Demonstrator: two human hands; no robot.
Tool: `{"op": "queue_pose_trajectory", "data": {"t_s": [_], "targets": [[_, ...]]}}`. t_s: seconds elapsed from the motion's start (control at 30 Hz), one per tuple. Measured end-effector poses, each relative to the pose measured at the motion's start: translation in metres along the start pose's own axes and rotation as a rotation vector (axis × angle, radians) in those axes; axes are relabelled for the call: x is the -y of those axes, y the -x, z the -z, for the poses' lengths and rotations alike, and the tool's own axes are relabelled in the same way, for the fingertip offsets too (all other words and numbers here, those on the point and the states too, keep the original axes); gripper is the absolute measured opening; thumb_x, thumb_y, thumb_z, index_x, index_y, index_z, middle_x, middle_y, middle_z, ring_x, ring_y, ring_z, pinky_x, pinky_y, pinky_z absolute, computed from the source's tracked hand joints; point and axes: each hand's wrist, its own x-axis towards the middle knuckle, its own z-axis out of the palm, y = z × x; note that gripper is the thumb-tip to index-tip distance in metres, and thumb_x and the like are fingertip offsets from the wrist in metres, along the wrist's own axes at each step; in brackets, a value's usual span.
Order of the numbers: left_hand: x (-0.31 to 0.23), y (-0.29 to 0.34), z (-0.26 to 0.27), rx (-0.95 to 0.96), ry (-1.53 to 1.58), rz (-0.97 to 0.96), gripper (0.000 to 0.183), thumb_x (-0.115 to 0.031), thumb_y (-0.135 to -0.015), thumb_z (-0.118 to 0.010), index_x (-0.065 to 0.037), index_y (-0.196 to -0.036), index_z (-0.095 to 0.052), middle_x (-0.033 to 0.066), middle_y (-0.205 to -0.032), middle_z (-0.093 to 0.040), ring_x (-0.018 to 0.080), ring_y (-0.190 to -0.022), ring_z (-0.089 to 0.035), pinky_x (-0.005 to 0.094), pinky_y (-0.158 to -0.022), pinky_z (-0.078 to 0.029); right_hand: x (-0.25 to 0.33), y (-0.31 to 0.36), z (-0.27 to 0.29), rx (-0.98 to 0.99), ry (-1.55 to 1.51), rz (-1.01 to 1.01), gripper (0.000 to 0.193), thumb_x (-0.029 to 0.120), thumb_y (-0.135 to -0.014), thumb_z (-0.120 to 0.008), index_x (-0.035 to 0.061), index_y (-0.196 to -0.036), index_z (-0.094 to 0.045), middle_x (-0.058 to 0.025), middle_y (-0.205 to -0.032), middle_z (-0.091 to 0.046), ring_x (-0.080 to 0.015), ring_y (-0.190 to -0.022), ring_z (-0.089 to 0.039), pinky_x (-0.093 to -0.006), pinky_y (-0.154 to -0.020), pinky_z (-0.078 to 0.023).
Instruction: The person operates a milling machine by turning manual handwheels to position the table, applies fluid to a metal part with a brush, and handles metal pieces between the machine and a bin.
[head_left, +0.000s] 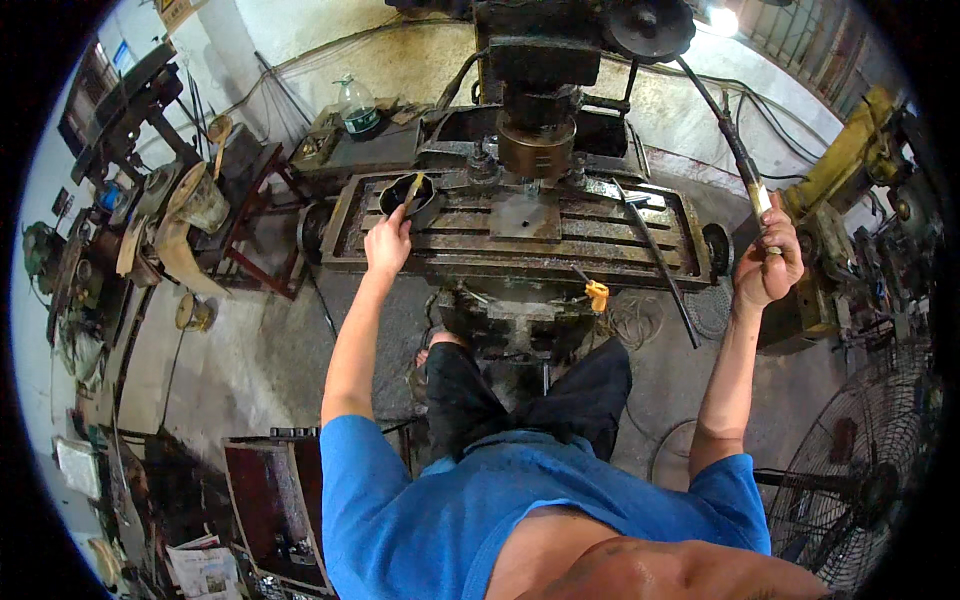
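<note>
fan [862, 490] cut off by the rim, brush [412, 190] tip blurred, lever [742, 160] end hidden in right hand [768, 262]

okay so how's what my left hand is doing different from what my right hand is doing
The left hand reaches forward to the machine table, pinching a thin brush over a dark dish. The right hand is raised out to the side, fist wrapped around the long lever handle, clear of the table. Both are bare and both grip something.

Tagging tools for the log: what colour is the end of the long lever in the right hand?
Pale tan end, the lever above it dark; the right hand wraps it. Head view.
</note>
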Motion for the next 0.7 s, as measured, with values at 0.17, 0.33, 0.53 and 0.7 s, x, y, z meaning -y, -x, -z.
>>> {"op": "queue_pose_trajectory", "data": {"t_s": [0.17, 0.33, 0.53, 0.7], "targets": [[-0.003, 0.004, 0.005, 0.058, 0.040, -0.010, 0.042, -0.027, -0.078, -0.057, -0.018, -0.119, -0.049, 0.0169, -0.085, -0.062, 0.0346, -0.077, -0.059, 0.0424, -0.067, -0.046, -0.008, 0.009, 0.008, 0.005, 0.007, 0.027, 0.018, 0.007, -0.057, -0.041, -0.0029, -0.066, -0.052, -0.0122, -0.071, -0.051, -0.0275, -0.084, -0.050, -0.0540, -0.100, -0.023], [0.008, 0.022, 0.061, 0.110, -0.005, 0.038, 0.048, -0.034, -0.079, -0.057, -0.017, -0.122, -0.046, 0.0130, -0.081, -0.062, 0.0305, -0.074, -0.060, 0.0400, -0.065, -0.046, -0.008, 0.002, 0.006, 0.061, 0.024, 0.035, 0.019, 0.009, -0.060, -0.044, -0.0047, -0.069, -0.054, -0.0211, -0.085, -0.056, -0.0293, -0.089, -0.052, -0.0530, -0.100, -0.023], [0.105, 0.125, 0.170, 0.237, 0.694, 0.501, 0.044, -0.031, -0.083, -0.054, -0.002, -0.116, -0.049, 0.0128, -0.079, -0.061, 0.0223, -0.065, -0.060, 0.0342, -0.059, -0.047, -0.018, -0.001, 0.052, 0.020, -0.046, -0.153, 0.024, 0.006, -0.063, -0.042, -0.0043, -0.081, -0.054, -0.0223, -0.097, -0.056, -0.0358, -0.095, -0.052, -0.0509, -0.092, -0.035], [0.131, 0.272, 0.297, -0.269, 0.959, 0.879, 0.034, -0.017, -0.083, -0.056, 0.002, -0.111, -0.052, 0.0131, -0.085, -0.060, 0.0185, -0.067, -0.059, 0.0282, -0.061, -0.049, -0.033, -0.009, 0.109, 0.088, 0.093, -0.102, 0.025, 0.012, -0.079, -0.041, -0.0052, -0.092, -0.055, -0.0251, -0.104, -0.054, -0.0382, -0.105, -0.048, -0.0499, -0.086, -0.041]]}}
